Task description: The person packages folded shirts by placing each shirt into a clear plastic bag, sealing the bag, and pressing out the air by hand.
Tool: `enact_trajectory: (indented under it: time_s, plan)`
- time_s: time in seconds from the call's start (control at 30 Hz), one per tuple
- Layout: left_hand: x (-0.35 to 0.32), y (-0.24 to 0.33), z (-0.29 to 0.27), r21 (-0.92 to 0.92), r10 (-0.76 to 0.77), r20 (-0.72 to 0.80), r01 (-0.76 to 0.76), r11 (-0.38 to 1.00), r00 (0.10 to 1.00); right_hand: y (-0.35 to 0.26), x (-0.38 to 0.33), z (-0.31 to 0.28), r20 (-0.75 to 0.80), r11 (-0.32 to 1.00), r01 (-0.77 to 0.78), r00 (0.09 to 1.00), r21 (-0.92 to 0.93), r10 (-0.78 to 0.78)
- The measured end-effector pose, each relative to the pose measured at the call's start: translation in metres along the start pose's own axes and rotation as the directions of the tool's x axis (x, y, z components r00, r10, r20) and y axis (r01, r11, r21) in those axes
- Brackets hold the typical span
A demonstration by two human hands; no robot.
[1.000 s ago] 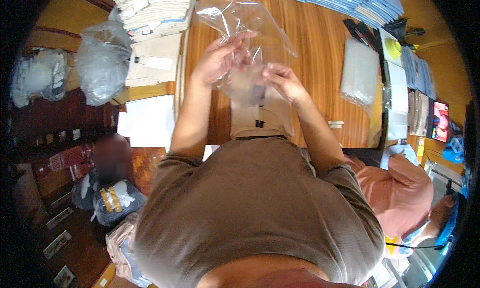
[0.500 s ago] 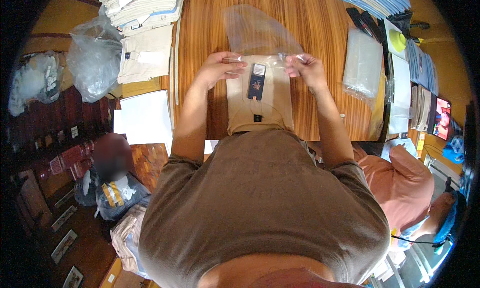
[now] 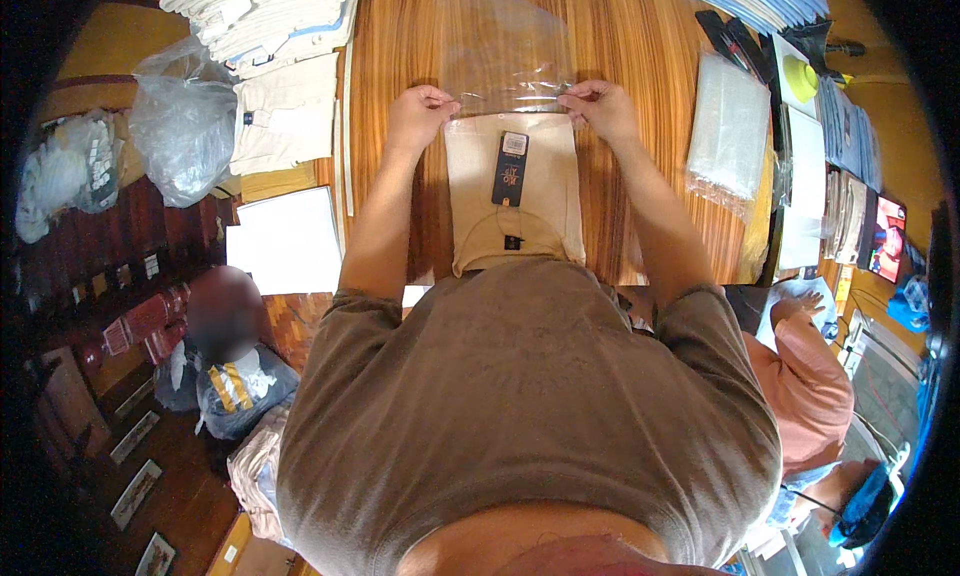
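Note:
A folded beige shirt (image 3: 478,176) lies on the striped wooden table against my body. On it rests a dark hang tag (image 3: 508,181) with a white label, and a small black neck label shows below. Just beyond the shirt's far edge a clear plastic bag (image 3: 505,46) stretches away from me. My left hand (image 3: 422,116) pinches the bag's near left corner, and my right hand (image 3: 602,111) pinches the near right corner. Between them the bag's near edge is pulled straight, close to the shirt's far edge but apart from it.
Folded cream garments (image 3: 285,121) are stacked on the left, near a cloudy plastic bag (image 3: 185,121) and white sheets (image 3: 285,241). A pile of clear bags (image 3: 730,126) lies right. Blue folded shirts (image 3: 750,1) stand far right. A co-worker in a salmon shirt (image 3: 815,396) is on the right.
Both hands have moved slightly away from me and spread the bag's edge. The bag, which overlapped the shirt's far end, now lies flatter beyond it. The co-worker's arm has shifted.

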State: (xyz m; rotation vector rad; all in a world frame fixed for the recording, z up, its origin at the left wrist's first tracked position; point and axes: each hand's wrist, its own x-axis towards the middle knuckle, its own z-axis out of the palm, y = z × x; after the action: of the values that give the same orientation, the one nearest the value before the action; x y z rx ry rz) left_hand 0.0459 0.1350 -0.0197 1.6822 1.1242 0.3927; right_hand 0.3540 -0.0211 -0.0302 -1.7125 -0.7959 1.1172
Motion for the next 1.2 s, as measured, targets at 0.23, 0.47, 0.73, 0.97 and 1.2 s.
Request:
enact_trajectory:
  time_s: [0.23, 0.47, 0.73, 0.97, 1.2]
  plan:
    - [-0.01, -0.021, 0.0, -0.221, -0.193, 0.065, 0.203, 0.954, 0.979, 0.015, -0.01, 0.0, -0.056, 0.973, 0.076, 0.994, -0.218, -0.09]
    - [-0.026, -0.025, -0.011, -0.328, -0.292, 0.241, 0.361, 0.873, 0.925, 0.005, -0.014, -0.019, 0.18, 0.983, -0.18, 0.967, -0.024, 0.182]
    - [-0.062, -0.034, -0.015, -0.193, -0.183, 0.392, 0.276, 0.942, 0.901, 0.016, -0.061, -0.022, 0.319, 0.984, -0.18, 0.931, -0.021, 0.177]
    - [-0.122, 0.002, -0.01, 0.373, 0.498, 0.078, -0.488, 0.789, 0.864, -0.02, -0.127, -0.007, 0.238, 0.618, 0.519, 0.844, -0.591, -0.482]
    - [-0.135, -0.037, -0.004, 0.131, 0.369, 0.227, -0.404, 0.906, 0.901, 0.037, -0.148, 0.005, 0.163, 0.665, 0.456, 0.875, -0.591, -0.455]
